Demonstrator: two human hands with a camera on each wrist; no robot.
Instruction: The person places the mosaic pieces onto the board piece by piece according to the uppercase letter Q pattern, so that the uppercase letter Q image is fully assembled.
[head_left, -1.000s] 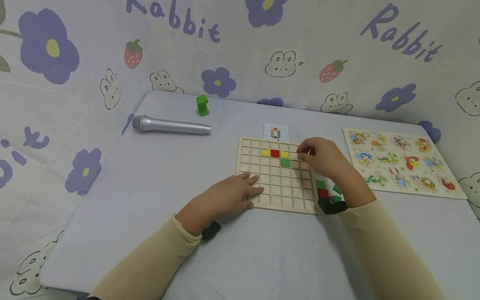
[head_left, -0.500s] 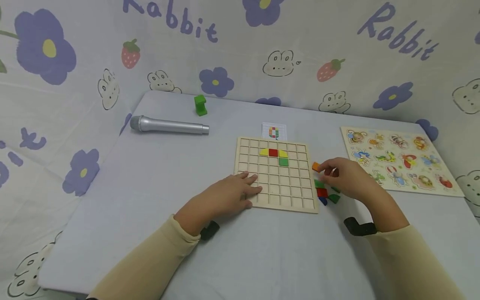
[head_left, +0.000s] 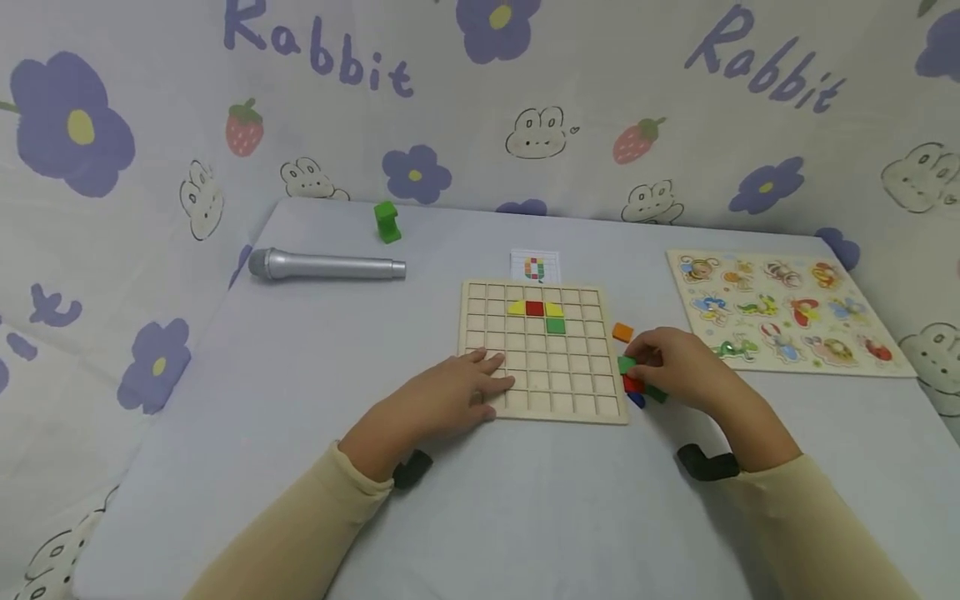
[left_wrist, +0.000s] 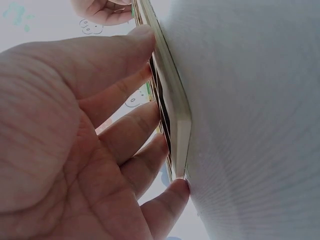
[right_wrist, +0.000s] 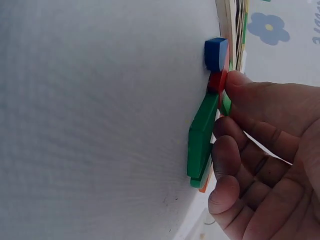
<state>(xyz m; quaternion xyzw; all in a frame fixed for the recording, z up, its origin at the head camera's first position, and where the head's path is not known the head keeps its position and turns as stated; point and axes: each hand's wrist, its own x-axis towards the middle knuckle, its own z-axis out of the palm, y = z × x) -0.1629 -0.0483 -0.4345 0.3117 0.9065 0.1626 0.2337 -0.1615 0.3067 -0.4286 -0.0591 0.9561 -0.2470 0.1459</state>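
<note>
My left hand [head_left: 442, 396] rests with spread fingers on the left edge of the wooden grid board [head_left: 577, 405]. In the left wrist view its thumb and fingertips touch the board's rim. On the board lie a red square tile [head_left: 534, 308], two yellow tiles [head_left: 516, 307] beside it, and a green square tile [head_left: 555, 326] below the right one. My right hand [head_left: 686, 371] is right of the board, thumb and index finger pinching another green square tile [right_wrist: 226, 105]. Around those fingertips lie a red tile [right_wrist: 216, 82], a blue tile [right_wrist: 215, 55] and dark green tiles [right_wrist: 201, 135].
An orange tile [head_left: 622, 332] lies right of the board. A small pattern card [head_left: 536, 265] is behind it. An insect picture puzzle [head_left: 783, 312] lies at the right. A silver microphone [head_left: 330, 267] and a green block [head_left: 387, 222] are at the back left.
My right hand first left the board's upper right for the loose tiles, then shifted slightly to the green square tile, away from the orange one. The left hand stays on the board.
</note>
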